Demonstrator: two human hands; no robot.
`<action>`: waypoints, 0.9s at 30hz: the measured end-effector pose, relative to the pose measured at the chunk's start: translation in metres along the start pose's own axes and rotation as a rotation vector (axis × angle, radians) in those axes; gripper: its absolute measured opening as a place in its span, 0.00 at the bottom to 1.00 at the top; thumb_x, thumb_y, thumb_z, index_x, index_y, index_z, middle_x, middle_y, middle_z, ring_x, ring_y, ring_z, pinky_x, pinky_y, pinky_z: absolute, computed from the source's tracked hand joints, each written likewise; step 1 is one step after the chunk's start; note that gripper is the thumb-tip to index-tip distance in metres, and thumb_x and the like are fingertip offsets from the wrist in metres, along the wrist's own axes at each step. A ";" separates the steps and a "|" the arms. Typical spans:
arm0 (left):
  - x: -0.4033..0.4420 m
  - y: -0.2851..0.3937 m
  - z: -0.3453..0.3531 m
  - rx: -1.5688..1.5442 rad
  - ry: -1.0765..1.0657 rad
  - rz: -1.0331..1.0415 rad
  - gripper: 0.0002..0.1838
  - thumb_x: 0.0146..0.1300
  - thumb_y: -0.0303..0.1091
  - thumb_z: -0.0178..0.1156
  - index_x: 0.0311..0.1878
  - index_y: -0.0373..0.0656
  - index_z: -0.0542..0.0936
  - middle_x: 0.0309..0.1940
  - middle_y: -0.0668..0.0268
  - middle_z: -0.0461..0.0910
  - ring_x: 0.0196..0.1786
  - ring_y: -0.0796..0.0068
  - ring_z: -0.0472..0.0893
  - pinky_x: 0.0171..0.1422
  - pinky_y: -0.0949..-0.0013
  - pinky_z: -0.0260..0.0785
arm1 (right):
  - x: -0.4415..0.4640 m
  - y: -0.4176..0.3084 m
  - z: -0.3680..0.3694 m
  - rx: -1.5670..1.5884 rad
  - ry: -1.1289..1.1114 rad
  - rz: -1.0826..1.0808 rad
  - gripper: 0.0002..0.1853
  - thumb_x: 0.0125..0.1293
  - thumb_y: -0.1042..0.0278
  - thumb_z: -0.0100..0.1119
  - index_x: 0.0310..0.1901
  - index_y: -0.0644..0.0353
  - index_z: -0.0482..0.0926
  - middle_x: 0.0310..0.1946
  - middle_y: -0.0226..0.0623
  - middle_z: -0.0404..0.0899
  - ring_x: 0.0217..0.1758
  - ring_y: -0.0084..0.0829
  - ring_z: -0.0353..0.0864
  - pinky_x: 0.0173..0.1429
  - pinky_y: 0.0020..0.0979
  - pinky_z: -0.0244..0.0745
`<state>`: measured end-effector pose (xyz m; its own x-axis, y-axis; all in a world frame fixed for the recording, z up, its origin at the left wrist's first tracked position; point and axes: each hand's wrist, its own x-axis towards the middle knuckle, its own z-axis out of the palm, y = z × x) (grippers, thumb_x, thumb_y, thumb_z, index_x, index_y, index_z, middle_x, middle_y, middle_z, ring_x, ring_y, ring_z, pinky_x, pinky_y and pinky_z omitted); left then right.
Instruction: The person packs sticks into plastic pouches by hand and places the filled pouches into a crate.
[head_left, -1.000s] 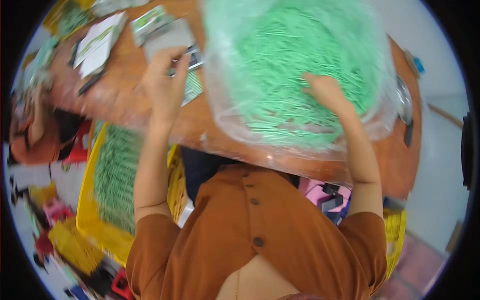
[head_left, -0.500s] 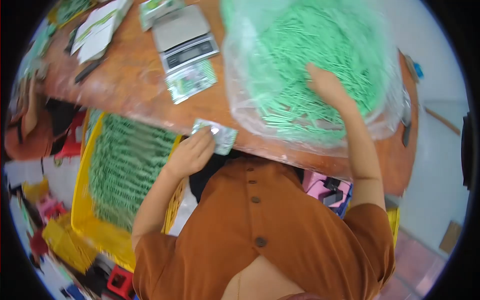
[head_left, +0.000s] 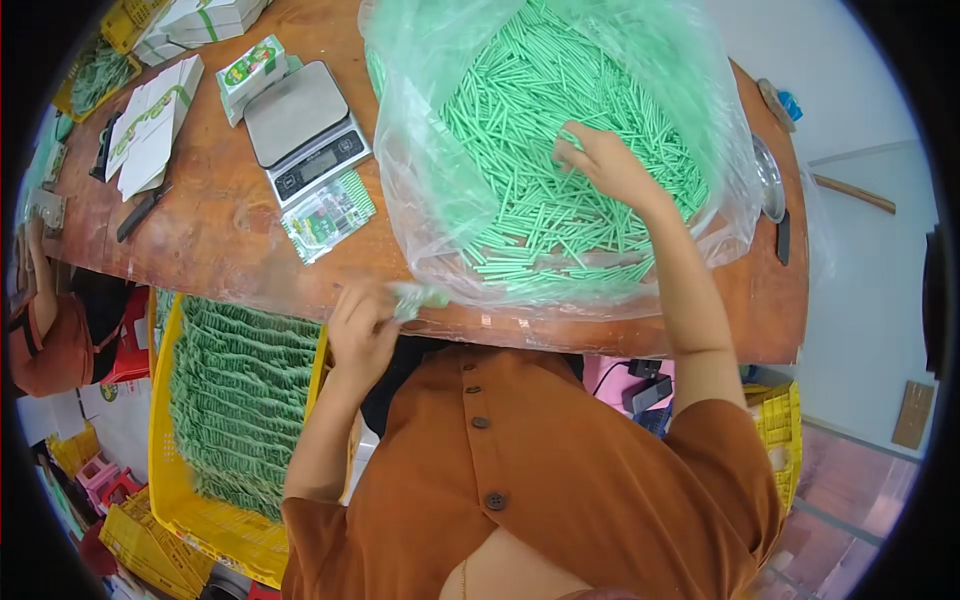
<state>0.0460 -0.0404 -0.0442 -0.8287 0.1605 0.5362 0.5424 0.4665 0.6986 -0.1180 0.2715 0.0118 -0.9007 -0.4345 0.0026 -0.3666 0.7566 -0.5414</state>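
A small green-and-silver packet [head_left: 418, 298], tilted and partly blurred, is pinched in my left hand [head_left: 362, 325] just above the table's front edge. My right hand [head_left: 605, 165] reaches into a large clear plastic bag [head_left: 415, 215], its fingers curled at the heap of thin light-green sticks [head_left: 540, 95]. A bit of green shows at those fingertips; how many sticks they grip is hidden. Left of the bag stands a digital scale [head_left: 300, 115], and another printed packet [head_left: 328, 215] lies at its near edge.
White cartons [head_left: 155, 125] and a dark-handled knife [head_left: 143, 212] lie on the left of the wooden table [head_left: 230, 250]. Below, a yellow crate [head_left: 180, 500] holds rows of green packets. A metal bowl [head_left: 768, 175] sits at the right edge. Another person [head_left: 50, 340] is at far left.
The view has shifted, showing more of the table's far left. The packet in my left hand has turned nearly edge-on. My right hand's fingers are now curled at the sticks.
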 end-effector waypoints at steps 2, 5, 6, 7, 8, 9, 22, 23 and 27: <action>0.036 0.008 0.039 -0.017 0.090 0.205 0.12 0.37 0.16 0.61 0.26 0.38 0.70 0.28 0.60 0.73 0.33 0.60 0.75 0.34 0.65 0.67 | -0.013 -0.002 0.012 0.498 0.164 0.138 0.11 0.66 0.62 0.49 0.38 0.63 0.71 0.22 0.28 0.71 0.21 0.20 0.69 0.29 0.25 0.65; 0.069 0.020 0.107 -0.205 -0.092 -0.016 0.13 0.40 0.20 0.66 0.27 0.37 0.69 0.25 0.61 0.70 0.30 0.62 0.73 0.32 0.69 0.66 | -0.020 -0.006 0.016 1.008 0.270 0.286 0.09 0.64 0.61 0.52 0.33 0.58 0.73 0.17 0.22 0.62 0.18 0.15 0.57 0.24 0.22 0.55; 0.073 0.014 0.124 -0.326 -0.155 -0.195 0.14 0.41 0.23 0.68 0.26 0.37 0.69 0.24 0.61 0.70 0.29 0.64 0.73 0.31 0.70 0.66 | -0.024 -0.002 0.014 1.013 0.273 0.287 0.09 0.64 0.61 0.52 0.33 0.58 0.73 0.17 0.22 0.62 0.18 0.15 0.57 0.24 0.22 0.55; 0.078 0.010 0.128 -0.322 -0.161 -0.197 0.14 0.41 0.23 0.68 0.26 0.37 0.69 0.24 0.61 0.70 0.29 0.64 0.73 0.31 0.70 0.66 | -0.028 0.003 0.013 1.300 0.173 0.246 0.10 0.66 0.61 0.48 0.32 0.57 0.72 0.15 0.22 0.60 0.18 0.17 0.56 0.26 0.23 0.55; 0.080 0.007 0.131 -0.341 -0.177 -0.214 0.16 0.41 0.25 0.69 0.26 0.36 0.69 0.24 0.61 0.70 0.28 0.65 0.72 0.30 0.70 0.66 | -0.032 0.005 0.013 1.588 0.069 0.204 0.11 0.68 0.60 0.45 0.32 0.56 0.70 0.14 0.21 0.58 0.18 0.19 0.55 0.28 0.24 0.55; 0.078 0.006 0.134 -0.363 -0.201 -0.235 0.17 0.40 0.27 0.70 0.25 0.36 0.68 0.23 0.61 0.70 0.26 0.67 0.72 0.30 0.69 0.66 | -0.035 0.004 0.015 1.532 0.074 0.161 0.15 0.69 0.58 0.41 0.28 0.56 0.70 0.18 0.25 0.63 0.24 0.23 0.62 0.36 0.27 0.59; 0.066 0.001 0.127 -0.618 -0.188 -0.477 0.08 0.55 0.27 0.62 0.28 0.36 0.73 0.20 0.72 0.71 0.25 0.86 0.66 0.30 0.78 0.62 | -0.055 -0.035 0.023 0.920 0.049 -0.044 0.21 0.66 0.54 0.43 0.51 0.61 0.73 0.49 0.33 0.72 0.53 0.29 0.67 0.61 0.32 0.57; 0.068 0.006 0.122 -0.572 -0.170 -0.441 0.06 0.60 0.28 0.58 0.31 0.35 0.76 0.19 0.73 0.72 0.26 0.86 0.68 0.31 0.80 0.62 | -0.057 -0.045 0.011 0.947 0.117 0.091 0.15 0.64 0.57 0.50 0.41 0.60 0.78 0.42 0.35 0.74 0.49 0.28 0.70 0.54 0.31 0.65; 0.068 0.005 0.123 -0.752 -0.060 -0.394 0.08 0.62 0.29 0.55 0.40 0.36 0.78 0.29 0.69 0.78 0.33 0.84 0.74 0.38 0.79 0.66 | -0.059 -0.054 0.017 0.201 0.181 -0.153 0.08 0.55 0.68 0.60 0.36 0.62 0.78 0.33 0.35 0.74 0.38 0.33 0.74 0.41 0.32 0.69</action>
<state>-0.0248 0.0798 -0.0627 -0.9707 0.1635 0.1762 0.1421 -0.2009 0.9692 -0.0409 0.2479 0.0264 -0.8722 -0.4280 0.2368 -0.4638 0.5699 -0.6783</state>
